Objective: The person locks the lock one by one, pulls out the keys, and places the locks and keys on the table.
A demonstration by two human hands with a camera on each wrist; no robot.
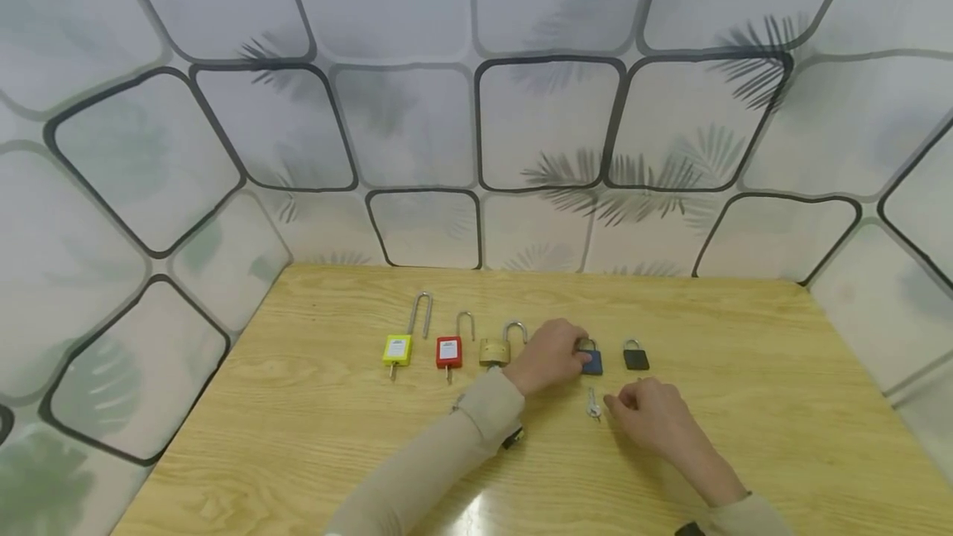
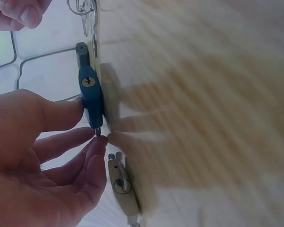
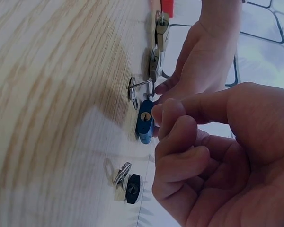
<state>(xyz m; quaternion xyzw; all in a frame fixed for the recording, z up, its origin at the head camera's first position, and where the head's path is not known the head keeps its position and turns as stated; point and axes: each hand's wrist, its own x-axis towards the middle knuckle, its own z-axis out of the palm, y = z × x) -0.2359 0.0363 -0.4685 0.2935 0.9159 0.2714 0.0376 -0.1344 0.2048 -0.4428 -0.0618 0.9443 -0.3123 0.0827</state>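
My left hand (image 1: 549, 356) grips a blue padlock (image 1: 591, 362) standing on the table. In the left wrist view the thumb lies against the body of the blue padlock (image 2: 91, 94), with fingertips by its shackle; its keyhole faces the camera. Keys on a ring (image 1: 593, 405) lie just in front of it. My right hand (image 1: 658, 416) hovers right of these keys, fingers loosely curled, with nothing visible in them. Beyond it sits a small black padlock (image 1: 636, 358); keys (image 3: 123, 172) lie beside it in the right wrist view.
Left of the hands stand a yellow padlock (image 1: 397, 350), a red padlock (image 1: 449, 351) and a brass padlock (image 1: 495, 351), shackles raised. Another brass-toned padlock (image 2: 123, 187) is hidden behind the left hand in the head view. A patterned wall (image 1: 424, 226) borders the wooden table (image 1: 298, 437).
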